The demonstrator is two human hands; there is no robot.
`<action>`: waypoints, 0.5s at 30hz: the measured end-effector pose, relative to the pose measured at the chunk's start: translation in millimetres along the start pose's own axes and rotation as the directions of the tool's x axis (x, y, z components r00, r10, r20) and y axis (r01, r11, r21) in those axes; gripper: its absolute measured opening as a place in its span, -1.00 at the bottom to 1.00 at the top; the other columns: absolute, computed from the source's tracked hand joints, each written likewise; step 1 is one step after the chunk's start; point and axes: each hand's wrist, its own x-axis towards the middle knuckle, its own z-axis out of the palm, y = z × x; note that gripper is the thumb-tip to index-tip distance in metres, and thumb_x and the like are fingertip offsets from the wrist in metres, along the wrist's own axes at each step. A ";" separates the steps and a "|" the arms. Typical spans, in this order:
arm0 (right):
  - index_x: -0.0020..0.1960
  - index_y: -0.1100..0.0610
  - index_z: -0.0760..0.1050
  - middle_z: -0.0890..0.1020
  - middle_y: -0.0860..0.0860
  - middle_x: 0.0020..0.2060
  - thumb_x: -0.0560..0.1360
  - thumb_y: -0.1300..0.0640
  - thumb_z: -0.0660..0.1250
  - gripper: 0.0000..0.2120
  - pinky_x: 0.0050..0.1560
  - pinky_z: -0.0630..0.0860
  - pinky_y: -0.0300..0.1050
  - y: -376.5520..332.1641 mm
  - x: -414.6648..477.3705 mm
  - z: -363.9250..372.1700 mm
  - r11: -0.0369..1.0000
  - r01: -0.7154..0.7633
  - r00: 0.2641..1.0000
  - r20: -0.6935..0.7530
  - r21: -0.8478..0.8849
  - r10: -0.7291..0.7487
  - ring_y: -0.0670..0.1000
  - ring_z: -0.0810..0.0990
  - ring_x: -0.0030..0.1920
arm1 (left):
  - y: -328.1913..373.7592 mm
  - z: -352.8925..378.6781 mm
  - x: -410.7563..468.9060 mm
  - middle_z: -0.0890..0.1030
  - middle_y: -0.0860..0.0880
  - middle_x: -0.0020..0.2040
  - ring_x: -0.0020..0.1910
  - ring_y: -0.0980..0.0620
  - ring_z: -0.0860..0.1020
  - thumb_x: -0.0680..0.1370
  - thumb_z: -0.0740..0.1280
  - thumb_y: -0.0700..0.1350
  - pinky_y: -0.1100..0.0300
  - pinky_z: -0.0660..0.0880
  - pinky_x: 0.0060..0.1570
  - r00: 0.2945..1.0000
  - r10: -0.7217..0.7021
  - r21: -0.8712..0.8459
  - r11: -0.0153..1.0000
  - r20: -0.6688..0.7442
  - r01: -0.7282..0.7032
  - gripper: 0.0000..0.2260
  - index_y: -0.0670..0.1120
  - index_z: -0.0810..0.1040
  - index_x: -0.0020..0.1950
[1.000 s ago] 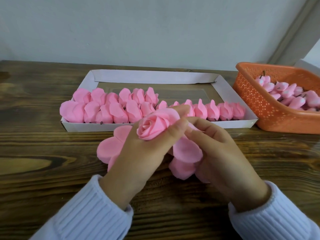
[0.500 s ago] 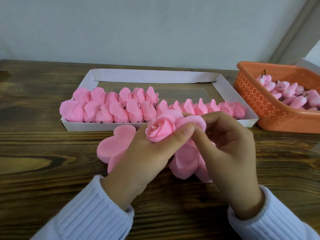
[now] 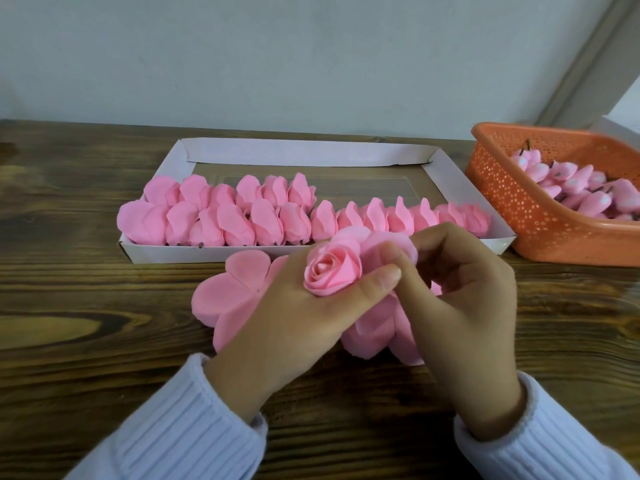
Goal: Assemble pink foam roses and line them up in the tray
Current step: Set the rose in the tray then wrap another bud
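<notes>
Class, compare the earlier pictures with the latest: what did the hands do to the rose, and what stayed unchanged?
The right hand came up from the loose petals and pressed one petal against the rose, which the left hand kept holding. The tray and basket stayed put.

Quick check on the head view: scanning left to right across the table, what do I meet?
Flat petal piece → left hand holding the rose → right hand pinching an outer petal → orange basket. The tray spans most of the width, so it is left out.
</notes>
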 end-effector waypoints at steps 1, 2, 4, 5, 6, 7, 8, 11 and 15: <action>-0.29 0.07 0.47 0.52 -0.07 -0.42 0.44 0.04 0.34 -0.83 -0.35 0.40 -0.24 0.5 0.0 -0.1 1.000 0.000 1.000 -0.011 -0.002 0.000 -0.09 0.46 -0.42 | -0.7 -0.5 -0.2 0.62 -0.02 -0.37 -0.36 0.06 0.60 0.40 0.47 0.05 0.25 0.55 -0.33 1.000 0.001 0.002 1.000 0.007 -0.001 -0.85 -0.01 0.63 -0.20; -0.30 0.06 0.45 0.51 -0.08 -0.42 0.45 0.05 0.33 -0.82 -0.35 0.37 -0.28 1.1 0.1 -0.1 1.000 -0.001 1.000 -0.018 -0.005 0.001 -0.12 0.44 -0.42 | -1.9 -0.9 -0.4 0.64 -0.10 -0.28 -0.24 -0.07 0.62 0.39 0.44 0.09 0.12 0.57 -0.23 1.000 -0.003 0.005 1.000 0.014 0.003 -0.77 -0.06 0.63 -0.13; -0.32 0.07 0.42 0.48 -0.08 -0.43 0.44 0.05 0.32 -0.80 -0.35 0.34 -0.33 1.8 -0.1 0.4 1.000 -0.004 1.000 -0.025 -0.010 0.004 -0.15 0.40 -0.44 | -2.5 -1.2 -0.6 0.63 -0.15 -0.21 -0.14 -0.15 0.61 0.40 0.39 0.11 0.04 0.57 -0.17 1.000 -0.007 0.002 1.000 0.023 0.007 -0.72 -0.09 0.62 -0.09; -0.33 0.08 0.41 0.47 -0.08 -0.44 0.43 0.05 0.31 -0.80 -0.35 0.34 -0.32 1.9 -0.3 0.6 1.000 -0.002 1.000 -0.026 -0.012 0.002 -0.15 0.40 -0.44 | -1.3 -1.1 -0.5 0.63 -0.17 -0.21 -0.14 -0.16 0.61 0.40 0.39 0.10 0.03 0.57 -0.16 0.999 -0.002 0.002 1.000 0.033 0.002 -0.73 -0.09 0.61 -0.09; -0.33 0.10 0.41 0.46 -0.07 -0.45 0.43 0.06 0.31 -0.79 -0.36 0.34 -0.30 2.0 -0.5 0.7 1.000 0.002 1.000 -0.027 -0.013 -0.003 -0.14 0.40 -0.44 | -0.8 -1.1 -0.2 0.62 -0.19 -0.20 -0.14 -0.17 0.60 0.41 0.38 0.08 0.02 0.56 -0.16 0.999 0.000 0.002 1.000 0.043 0.000 -0.74 -0.10 0.61 -0.09; -0.33 0.11 0.41 0.46 -0.06 -0.45 0.43 0.06 0.31 -0.79 -0.36 0.36 -0.27 1.9 -0.7 0.7 1.000 0.009 1.000 -0.026 -0.013 -0.009 -0.13 0.40 -0.43 | -1.7 -1.6 0.0 0.61 -0.20 -0.20 -0.16 -0.16 0.60 0.42 0.38 0.08 0.03 0.56 -0.16 0.999 -0.001 0.004 1.000 0.048 0.001 -0.74 -0.10 0.60 -0.09; -0.33 0.13 0.41 0.46 -0.06 -0.45 0.44 0.06 0.31 -0.78 -0.35 0.37 -0.24 1.5 -0.7 0.6 1.000 0.020 1.000 -0.021 -0.010 -0.020 -0.12 0.40 -0.43 | -2.4 -2.0 0.1 0.62 -0.17 -0.22 -0.19 -0.12 0.60 0.42 0.38 0.08 0.07 0.56 -0.17 0.998 -0.002 0.006 1.000 0.055 0.001 -0.75 -0.09 0.61 -0.09; -0.28 0.13 0.47 0.50 -0.09 -0.43 0.46 0.10 0.35 -0.82 -0.33 0.40 -0.17 0.1 -0.8 0.0 0.997 0.073 0.997 0.017 0.000 -0.073 -0.07 0.45 -0.39 | -3.5 -2.5 0.8 0.62 -0.01 -0.27 -0.22 0.06 0.58 0.41 0.38 0.10 0.19 0.54 -0.19 0.998 -0.013 -0.017 1.000 0.057 0.014 -0.79 0.00 0.64 -0.09; -0.19 0.15 0.56 0.59 -0.03 -0.34 0.46 0.15 0.43 -0.90 -0.28 0.47 -0.05 0.8 -0.7 0.0 0.997 0.075 0.996 0.037 0.033 -0.076 0.00 0.52 -0.32 | -2.3 -0.6 0.5 0.58 0.20 -0.42 -0.40 0.30 0.53 0.47 0.42 -0.01 0.45 0.44 -0.37 0.997 0.055 -0.036 0.998 0.052 -0.053 -0.94 0.17 0.66 -0.15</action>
